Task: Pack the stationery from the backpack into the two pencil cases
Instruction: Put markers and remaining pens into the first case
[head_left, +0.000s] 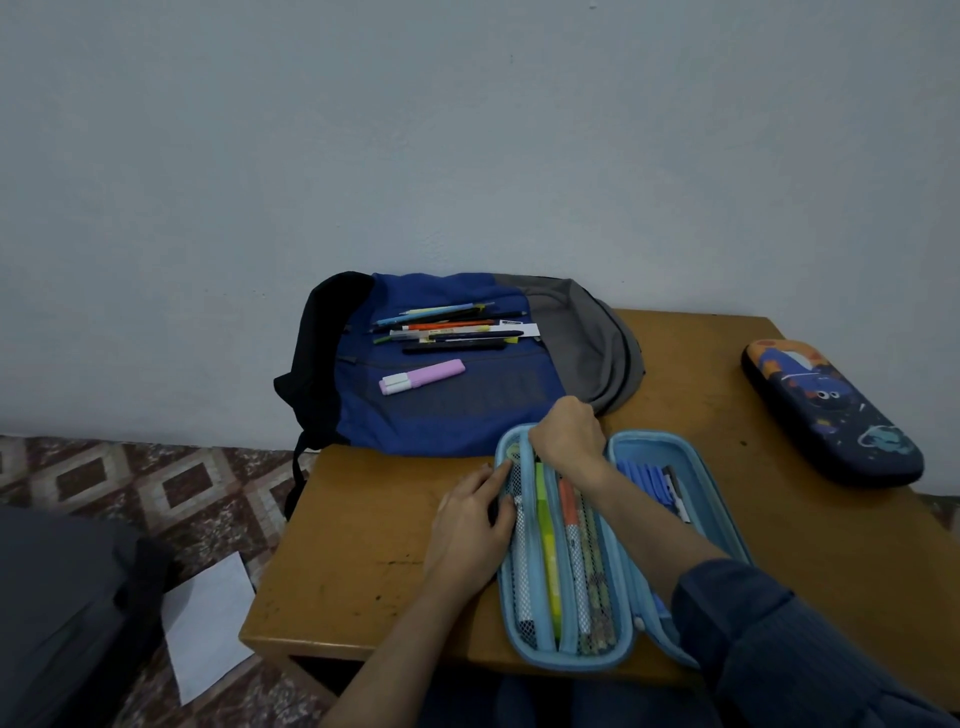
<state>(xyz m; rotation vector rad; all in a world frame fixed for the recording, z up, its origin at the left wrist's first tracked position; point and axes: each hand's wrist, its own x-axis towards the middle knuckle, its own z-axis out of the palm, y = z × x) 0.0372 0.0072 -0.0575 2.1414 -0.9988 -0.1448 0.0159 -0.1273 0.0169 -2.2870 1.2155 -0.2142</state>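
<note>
Nearest me, the blue pencil case (566, 657) lies open on the tabletop (363, 545), with four pens under its mesh and blue ones in the other half. My left fingers (496, 475) rest straight on its left rim. My right fingers (561, 415) curl at the divider's far end, and I cannot tell what they hold. Beyond, the backpack (467, 421) carries one purple highlighter (423, 376) and a pen pile (452, 330). The second pencil case (831, 415) lies closed, far right.

A blue pencil case (571, 659) lies open on the surface (358, 551); the left hand (472, 525) rests on its left edge; the right hand (569, 434) curls over the far end of its middle flap; pens (452, 332) lie on the backpack (441, 418); a dark pencil case (831, 410) sits closed at the right.
</note>
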